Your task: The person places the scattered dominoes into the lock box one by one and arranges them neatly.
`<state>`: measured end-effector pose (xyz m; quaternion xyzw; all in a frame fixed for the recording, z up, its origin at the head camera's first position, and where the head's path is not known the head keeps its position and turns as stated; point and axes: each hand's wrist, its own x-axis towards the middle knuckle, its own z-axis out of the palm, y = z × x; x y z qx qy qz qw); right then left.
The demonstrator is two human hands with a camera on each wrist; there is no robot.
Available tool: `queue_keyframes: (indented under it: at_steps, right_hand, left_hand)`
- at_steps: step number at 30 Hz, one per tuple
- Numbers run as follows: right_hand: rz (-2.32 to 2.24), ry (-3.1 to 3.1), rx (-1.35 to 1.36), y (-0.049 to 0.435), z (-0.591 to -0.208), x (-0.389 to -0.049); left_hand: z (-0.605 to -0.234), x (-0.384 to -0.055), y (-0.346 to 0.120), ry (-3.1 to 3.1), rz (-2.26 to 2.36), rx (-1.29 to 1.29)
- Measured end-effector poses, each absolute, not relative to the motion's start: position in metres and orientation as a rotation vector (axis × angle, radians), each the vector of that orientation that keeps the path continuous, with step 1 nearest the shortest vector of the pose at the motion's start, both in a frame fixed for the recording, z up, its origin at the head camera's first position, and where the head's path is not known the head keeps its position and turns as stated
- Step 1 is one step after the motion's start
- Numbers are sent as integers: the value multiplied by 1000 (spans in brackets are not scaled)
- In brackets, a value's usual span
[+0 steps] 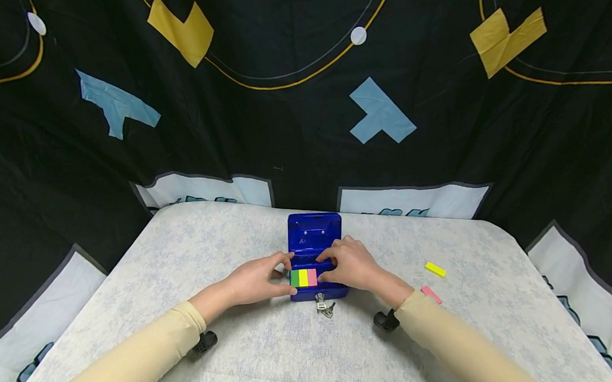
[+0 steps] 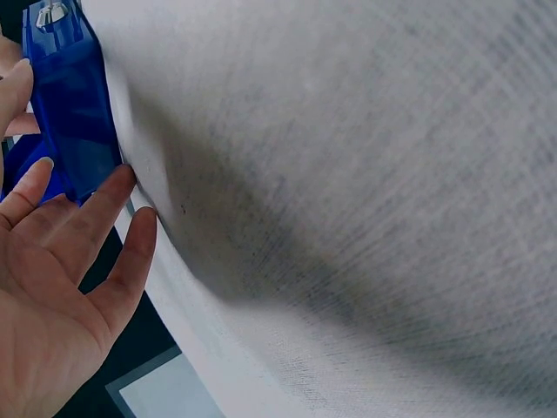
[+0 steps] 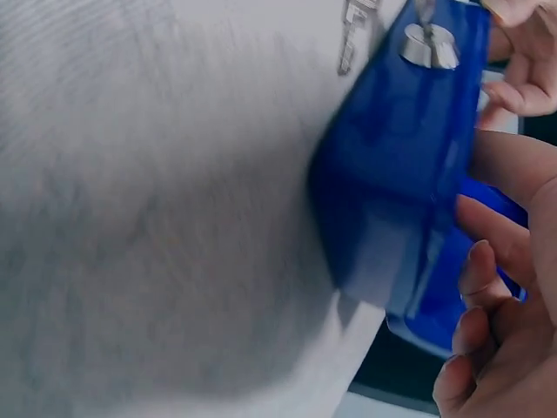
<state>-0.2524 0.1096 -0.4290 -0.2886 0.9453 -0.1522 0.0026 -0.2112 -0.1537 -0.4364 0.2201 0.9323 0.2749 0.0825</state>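
Observation:
A small blue metal cash box [image 1: 342, 291] stands on the table with its lid [image 1: 314, 229] raised. Inside, at the left, green [image 1: 294, 278], yellow [image 1: 303, 278] and pink [image 1: 312, 277] strips lie side by side. My left hand [image 1: 253, 278] is at the box's left side, thumb by the front corner and fingertips along the side wall. Reaching into the right half is my right hand [image 1: 354, 264], its thumb tip beside the pink strip and its index finger apart from the thumb. In the right wrist view, the box's front wall hides its fingertips.
A silver latch [image 1: 321, 301] with small keys [image 1: 327, 311] hangs at the box front. Right of the box, a yellow strip [image 1: 435, 269] and a pink strip [image 1: 431, 294] lie on the pale patterned tablecloth [image 1: 275, 353]. A black curtain [image 1: 267, 142] hangs behind the table.

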Motion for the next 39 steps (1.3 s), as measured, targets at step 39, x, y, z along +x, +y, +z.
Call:
queue_keyframes:
  at_steps: [39]
  right_hand:
    - [-876,2664,-558,332,-419,-216]
  left_hand:
    - [-436,-211,-151,2819,793,653]
